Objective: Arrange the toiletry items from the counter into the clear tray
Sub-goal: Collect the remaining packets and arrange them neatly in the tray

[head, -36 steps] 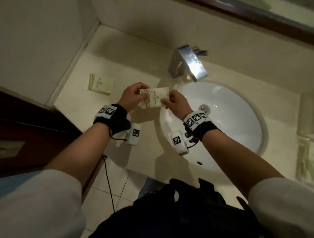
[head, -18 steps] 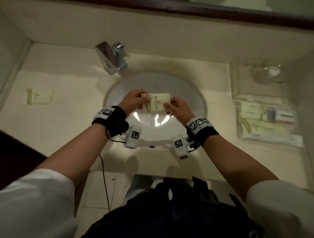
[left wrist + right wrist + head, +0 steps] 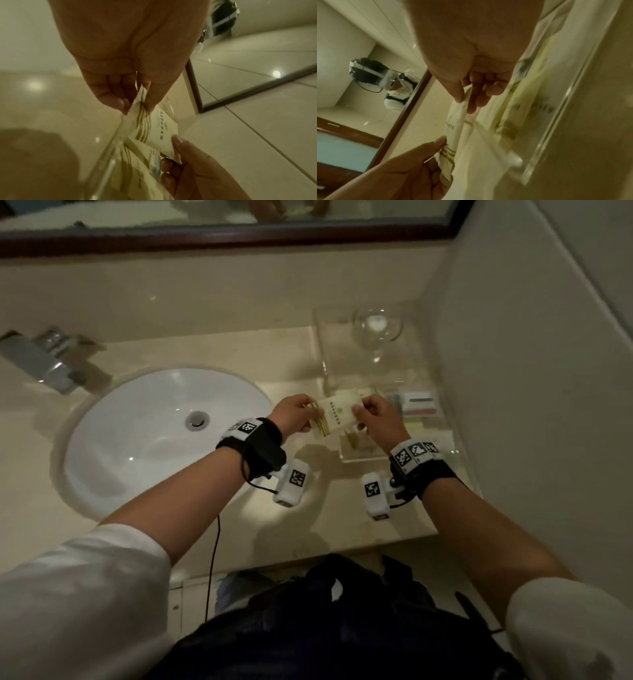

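Observation:
A cream toiletry packet (image 3: 337,416) with gold stripes hangs in the air between both hands, over the left edge of the clear tray (image 3: 445,440). My left hand (image 3: 296,414) pinches its striped end (image 3: 139,102), thumb on top. My right hand (image 3: 375,419) pinches the opposite end (image 3: 462,100). In the tray lie several similar cream packets (image 3: 135,169) and a white box with a pink stripe (image 3: 419,405). The tray's near wall (image 3: 544,142) shows blurred beside my right hand.
A white sink basin (image 3: 161,436) sits left of my hands, with a chrome tap (image 3: 41,359) at the far left. A stemmed glass (image 3: 376,332) stands in a second clear tray behind the first. A wall (image 3: 531,405) closes the right side; a mirror (image 3: 222,213) runs along the back.
Both hands have carried the packet to the right, from over the counter left of the sink, across the basin, to the tray's left edge. Their hold on it is unchanged.

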Demonstrator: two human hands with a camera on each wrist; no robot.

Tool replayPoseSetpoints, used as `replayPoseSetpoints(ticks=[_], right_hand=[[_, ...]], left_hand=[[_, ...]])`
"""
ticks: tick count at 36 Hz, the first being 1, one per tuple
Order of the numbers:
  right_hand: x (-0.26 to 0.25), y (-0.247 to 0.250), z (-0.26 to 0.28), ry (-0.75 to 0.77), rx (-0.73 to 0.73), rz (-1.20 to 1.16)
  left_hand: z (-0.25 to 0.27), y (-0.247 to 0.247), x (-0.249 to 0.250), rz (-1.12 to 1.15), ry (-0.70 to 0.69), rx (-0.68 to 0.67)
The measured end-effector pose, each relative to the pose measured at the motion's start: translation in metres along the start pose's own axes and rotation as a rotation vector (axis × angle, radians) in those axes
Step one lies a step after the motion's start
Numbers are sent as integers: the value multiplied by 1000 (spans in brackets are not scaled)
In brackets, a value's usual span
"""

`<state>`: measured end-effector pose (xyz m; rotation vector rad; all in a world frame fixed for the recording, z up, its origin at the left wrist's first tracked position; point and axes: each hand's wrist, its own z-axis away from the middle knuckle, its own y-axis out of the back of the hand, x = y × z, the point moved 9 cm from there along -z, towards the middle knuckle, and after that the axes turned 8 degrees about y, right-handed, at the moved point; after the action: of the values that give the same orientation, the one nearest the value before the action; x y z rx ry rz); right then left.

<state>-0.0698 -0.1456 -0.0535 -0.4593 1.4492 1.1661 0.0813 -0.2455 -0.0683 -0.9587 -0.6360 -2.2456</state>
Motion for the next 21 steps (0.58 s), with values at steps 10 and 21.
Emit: replayPoseSetpoints(ticks=[10,21], right_hand=[[58,114,15,-89,219,72],[93,160,28,-178,303,311]], left_hand=[[-13,-109,44,-176,-90,31],[-13,-175,70,-549,-243,62]])
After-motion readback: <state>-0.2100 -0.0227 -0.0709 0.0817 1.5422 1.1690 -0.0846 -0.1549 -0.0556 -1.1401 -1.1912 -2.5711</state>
